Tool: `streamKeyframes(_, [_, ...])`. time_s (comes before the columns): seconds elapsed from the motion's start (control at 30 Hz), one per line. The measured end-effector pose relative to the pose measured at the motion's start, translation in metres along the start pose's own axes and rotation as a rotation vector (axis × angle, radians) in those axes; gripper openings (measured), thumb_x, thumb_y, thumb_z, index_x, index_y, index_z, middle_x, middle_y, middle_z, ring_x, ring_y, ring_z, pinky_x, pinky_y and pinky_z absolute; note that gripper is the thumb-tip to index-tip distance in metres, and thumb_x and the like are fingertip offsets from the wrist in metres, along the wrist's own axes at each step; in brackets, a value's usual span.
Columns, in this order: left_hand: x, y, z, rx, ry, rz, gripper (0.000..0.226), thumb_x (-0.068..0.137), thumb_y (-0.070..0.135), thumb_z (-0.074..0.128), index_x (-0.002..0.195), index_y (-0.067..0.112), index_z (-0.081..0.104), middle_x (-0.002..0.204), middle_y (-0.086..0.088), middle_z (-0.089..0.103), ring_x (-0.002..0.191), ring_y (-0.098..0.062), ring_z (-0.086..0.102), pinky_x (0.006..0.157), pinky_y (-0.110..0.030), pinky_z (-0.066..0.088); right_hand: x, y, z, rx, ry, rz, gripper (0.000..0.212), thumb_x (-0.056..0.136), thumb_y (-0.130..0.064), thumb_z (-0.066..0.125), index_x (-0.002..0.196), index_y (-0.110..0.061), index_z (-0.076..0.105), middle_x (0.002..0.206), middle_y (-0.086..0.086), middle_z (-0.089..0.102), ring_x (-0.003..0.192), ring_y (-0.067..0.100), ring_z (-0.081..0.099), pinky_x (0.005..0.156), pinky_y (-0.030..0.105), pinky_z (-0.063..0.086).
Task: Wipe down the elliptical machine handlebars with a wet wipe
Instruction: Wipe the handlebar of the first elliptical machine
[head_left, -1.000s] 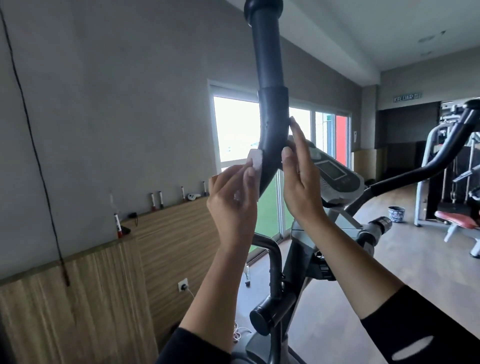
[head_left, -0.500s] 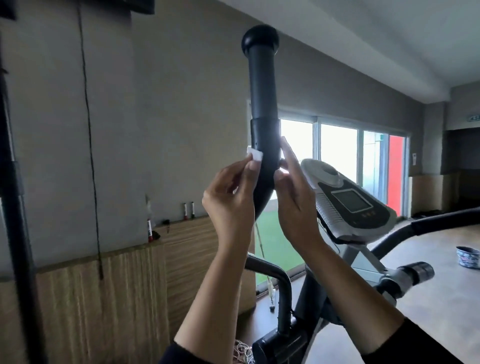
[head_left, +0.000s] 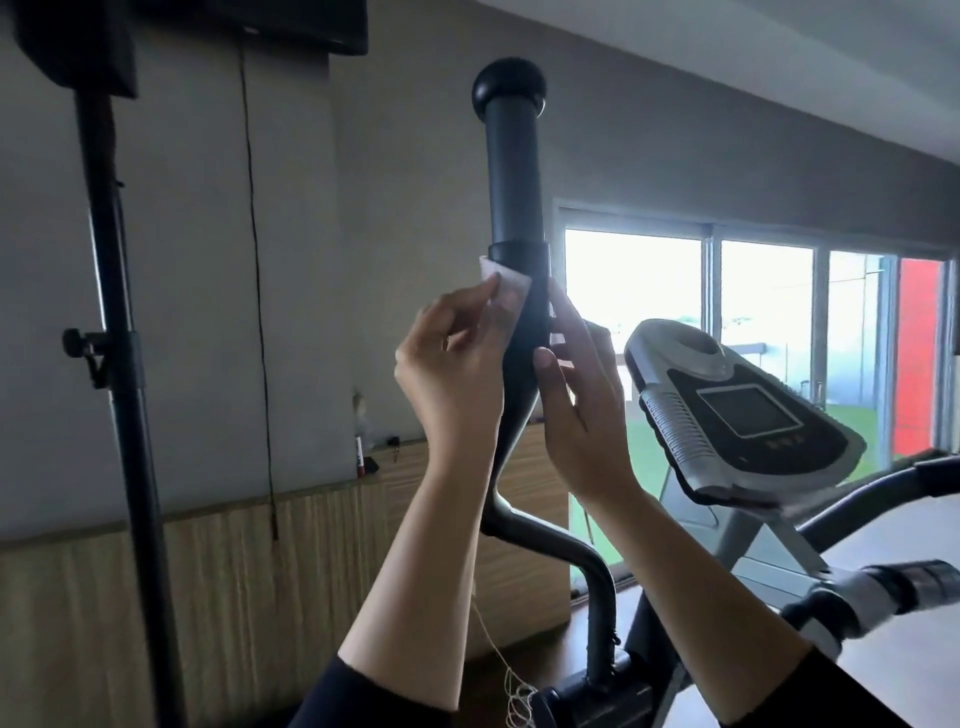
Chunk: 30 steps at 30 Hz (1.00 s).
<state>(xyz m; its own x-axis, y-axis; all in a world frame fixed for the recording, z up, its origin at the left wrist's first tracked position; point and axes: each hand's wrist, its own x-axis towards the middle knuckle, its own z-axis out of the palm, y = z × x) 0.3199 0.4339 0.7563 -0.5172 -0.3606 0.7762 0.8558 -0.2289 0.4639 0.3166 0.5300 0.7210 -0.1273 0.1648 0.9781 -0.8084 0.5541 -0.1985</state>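
I am reaching both hands up to the left handlebar (head_left: 514, 171), a black upright bar with a round cap at its top end and a collar partway down. The wipe (head_left: 508, 282) is lying against the bar's left side just under that collar, with one white corner sticking out to the left.

My left hand (head_left: 452, 358) is pinching the wipe between thumb and curled fingers and holding it against the bar. My right hand (head_left: 576, 410) is lying flat along the bar's right side, level with the left hand. Its fingers are pointing straight up and its thumb is touching the front of the bar. A small pale patch is showing between those fingers and the bar, and I cannot tell whether it is the wipe's other end.

Below my wrists the bar is bending left and then curving down toward the machine's frame. The console (head_left: 737, 410) is sitting to the right of my hands, tilted toward me with its screen dark. A second handlebar (head_left: 857, 499) is running off toward the right edge below it. A black stand pole (head_left: 119, 364) is rising at the far left, in front of a grey wall with wood panelling (head_left: 249, 587) along its foot. Bright windows (head_left: 634, 291) are showing behind the console.
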Motion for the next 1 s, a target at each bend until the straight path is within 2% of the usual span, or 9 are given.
streamKeyframes(0.07, [-0.010, -0.004, -0.006, 0.002, -0.005, -0.016, 0.012, 0.076, 0.027, 0.080, 0.087, 0.021, 0.077, 0.082, -0.002, 0.074, 0.077, -0.019, 0.070, 0.072, -0.040, 0.057, 0.001, -0.002, 0.001, 0.021, -0.001, 0.009, 0.045, 0.099, -0.013, 0.041, 0.144, -0.009, 0.038, 0.116, 0.008, 0.050, 0.101, 0.012, 0.057, 0.085, 0.012, 0.049])
streamKeyframes(0.23, [0.006, 0.009, 0.006, 0.023, 0.032, -0.002, 0.008, 0.075, 0.028, 0.081, 0.081, 0.029, 0.075, 0.077, 0.003, 0.073, 0.074, -0.014, 0.069, 0.075, -0.041, 0.058, 0.002, 0.000, 0.002, -0.004, 0.006, -0.019, 0.045, 0.099, -0.012, 0.041, 0.143, -0.007, 0.039, 0.110, -0.001, 0.046, 0.102, 0.005, 0.052, 0.087, 0.010, 0.045])
streamKeyframes(0.33, [0.003, 0.008, 0.006, 0.033, 0.032, -0.001, 0.009, 0.077, 0.028, 0.079, 0.085, 0.026, 0.076, 0.079, 0.002, 0.073, 0.072, -0.010, 0.068, 0.072, -0.031, 0.057, 0.002, -0.001, 0.001, -0.026, 0.026, -0.024, 0.043, 0.099, -0.010, 0.040, 0.142, -0.005, 0.041, 0.110, 0.001, 0.047, 0.101, -0.007, 0.047, 0.088, 0.006, 0.040])
streamKeyframes(0.57, [0.003, 0.004, 0.001, 0.016, 0.010, -0.039, 0.015, 0.078, 0.029, 0.078, 0.091, 0.021, 0.078, 0.079, 0.006, 0.075, 0.072, -0.008, 0.070, 0.069, -0.026, 0.056, 0.013, -0.007, 0.000, -0.087, 0.050, -0.073, 0.042, 0.099, -0.014, 0.040, 0.140, -0.018, 0.039, 0.118, -0.009, 0.044, 0.104, -0.009, 0.045, 0.090, 0.007, 0.040])
streamKeyframes(0.7, [0.017, -0.002, 0.003, 0.023, -0.051, 0.001, 0.019, 0.083, 0.031, 0.074, 0.097, 0.019, 0.077, 0.082, 0.001, 0.075, 0.064, -0.003, 0.064, 0.059, -0.016, 0.049, 0.014, -0.010, 0.008, -0.142, 0.086, -0.084, 0.042, 0.099, -0.020, 0.040, 0.139, -0.008, 0.042, 0.121, 0.011, 0.047, 0.106, 0.003, 0.047, 0.088, 0.006, 0.042])
streamKeyframes(0.77, [0.006, -0.012, -0.009, -0.001, -0.113, -0.007, 0.020, 0.083, 0.027, 0.073, 0.099, 0.015, 0.076, 0.084, 0.000, 0.075, 0.065, -0.006, 0.066, 0.057, -0.015, 0.047, 0.012, -0.010, 0.009, -0.197, 0.080, -0.090, 0.046, 0.098, -0.026, 0.038, 0.140, -0.009, 0.043, 0.123, 0.014, 0.049, 0.111, 0.013, 0.049, 0.090, 0.013, 0.044])
streamKeyframes(0.83, [0.004, -0.017, -0.019, -0.043, -0.183, -0.024, 0.021, 0.083, 0.025, 0.073, 0.100, 0.013, 0.076, 0.083, 0.002, 0.075, 0.068, -0.008, 0.070, 0.056, -0.021, 0.052, 0.012, -0.012, 0.010, -0.253, 0.083, -0.090, 0.047, 0.098, -0.026, 0.039, 0.142, -0.009, 0.042, 0.124, 0.013, 0.050, 0.112, 0.019, 0.050, 0.090, 0.019, 0.046])
streamKeyframes(0.93, [0.031, -0.015, -0.013, -0.074, -0.232, -0.026, 0.019, 0.082, 0.026, 0.075, 0.096, 0.013, 0.077, 0.075, 0.008, 0.075, 0.068, -0.014, 0.072, 0.059, -0.038, 0.059, 0.011, -0.018, 0.013, -0.297, 0.107, -0.077, 0.043, 0.099, -0.014, 0.042, 0.141, -0.004, 0.040, 0.123, 0.013, 0.049, 0.109, 0.017, 0.050, 0.086, 0.010, 0.042])
streamKeyframes(1.0, [0.045, -0.011, -0.006, -0.183, -0.237, -0.082, 0.016, 0.081, 0.022, 0.076, 0.094, 0.012, 0.078, 0.078, 0.006, 0.075, 0.072, -0.012, 0.072, 0.066, -0.039, 0.060, 0.009, -0.022, 0.014, -0.342, 0.108, -0.078, 0.043, 0.098, -0.007, 0.042, 0.141, -0.002, 0.041, 0.119, 0.010, 0.049, 0.106, 0.014, 0.051, 0.084, 0.006, 0.040])
